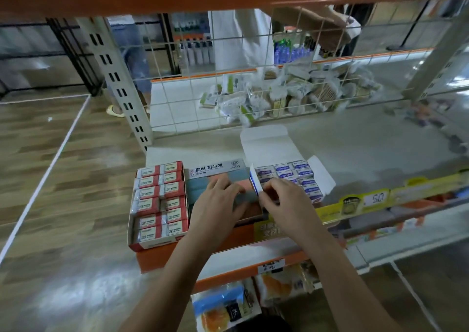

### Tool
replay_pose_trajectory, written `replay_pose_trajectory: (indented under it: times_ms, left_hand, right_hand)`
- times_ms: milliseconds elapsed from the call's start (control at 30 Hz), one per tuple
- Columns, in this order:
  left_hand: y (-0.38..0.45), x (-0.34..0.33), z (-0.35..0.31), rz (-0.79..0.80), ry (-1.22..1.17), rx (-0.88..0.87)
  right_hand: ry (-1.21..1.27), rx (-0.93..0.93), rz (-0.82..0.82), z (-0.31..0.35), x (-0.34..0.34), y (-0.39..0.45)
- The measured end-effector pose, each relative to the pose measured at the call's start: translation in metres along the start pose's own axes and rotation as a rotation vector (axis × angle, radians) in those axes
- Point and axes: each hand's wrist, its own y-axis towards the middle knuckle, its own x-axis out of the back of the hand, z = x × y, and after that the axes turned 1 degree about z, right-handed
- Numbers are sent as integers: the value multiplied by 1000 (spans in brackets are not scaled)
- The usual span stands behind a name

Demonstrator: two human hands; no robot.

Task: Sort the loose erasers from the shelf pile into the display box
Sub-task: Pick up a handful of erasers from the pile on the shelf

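Three display boxes stand side by side on the shelf. The middle box (218, 167) holds grey-blue and salmon erasers (203, 183). My left hand (218, 199) lies flat on these erasers with its fingers straight. My right hand (281, 199) pinches the white and blue side flap (255, 183) of the right box (327, 179), which holds blue-labelled erasers (300, 173). The left box (134, 243) is packed with red-labelled 2B erasers (162, 199). No loose eraser pile shows near my hands.
The right box's lid (266, 141) stands up behind it. A wire grid (228, 90) backs the shelf, with a heap of packets (291, 93) and a person beyond it. Yellow price tags (375, 199) line the shelf edge. Snack bags (228, 306) hang below.
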Motion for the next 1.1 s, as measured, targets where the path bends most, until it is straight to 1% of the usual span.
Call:
replay_pose_trajectory:
  times_ms: [167,267,367,467,533,633,733,833,867,1033,1100]
  left_hand:
    - [1,4,0,-7,-14,-8]
    - [6,8,-2,26,3,-48]
    - [19,21,-9,-45,-30,-44]
    - [46,31,-29,-96,-4,-60]
    - [67,32,-50,-79,23,-117]
    - [98,23,-90,-14,98,-228]
    - [122,4,-136,41,145,-340]
    - [143,-23,-187,106,180,-414]
    - [148,-30,-194,131,191,-416]
    - [185,-78,-274,203,219,-432]
    - [199,-95,-304,229,219,-429]
  right_hand:
    - [-2,-7,-10,2,-1,-2]
    - [2,17,60,3,5,-1]
    - [-19,39,123,-1,22,3]
    - [-113,50,85,-15,48,11]
    - [-187,37,67,-31,68,18]
    - [-297,-38,82,-60,99,22]
    - [-374,-115,85,-96,130,18]
    - [-416,-218,103,-142,162,5]
    - [-418,-239,117,-153,165,4]
    - [-427,-374,112,-234,208,-15]
    - [-419,-398,102,-263,225,-20]
